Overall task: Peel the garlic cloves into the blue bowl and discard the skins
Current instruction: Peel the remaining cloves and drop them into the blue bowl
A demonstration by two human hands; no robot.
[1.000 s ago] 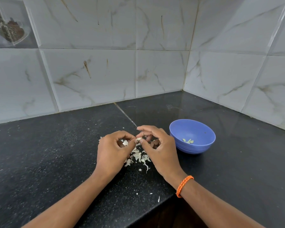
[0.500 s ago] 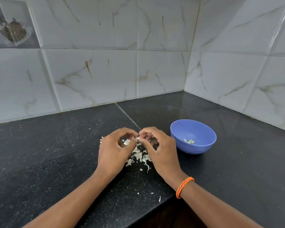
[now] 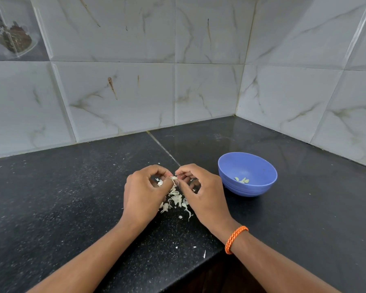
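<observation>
— Looking through the head camera, what could slip here?

— The garlic clove (image 3: 174,178) is tiny and is pinched between both hands above the desk (image 3: 72,197). The left hand (image 3: 143,192) nips it with thumb and forefinger closed narrow, and the right hand (image 3: 201,194) works at it with fingers (image 3: 179,182) just as tight. If a nail digs too hard, I would expect the clove to pop out and roll across the dark surface, or drop among the skins (image 3: 175,200) heaped right beneath the hands.

— Could it be lost in that heap?

— Easily, I think; clove and skin are both pale. Another risk is skin clinging to the clove and riding into the blue bowl (image 3: 247,174), which stands just to the right of the right hand with a few peeled cloves (image 3: 242,180) at its bottom.

— And the scraps?

— Some flecks (image 3: 199,249) already lie near the front edge of the desk, so a careless sweep could send them over it. The bowl looks light; a knock from the wrist with the orange thread band (image 3: 236,240) might shove it.

— What about the surface and the room?

— Black speckled stone, glossier on the right slab, with a seam between the slabs. It sits in a corner of grey marbled wall tiles (image 3: 199,92); one printed tile at upper left shows something I cannot make out.
</observation>
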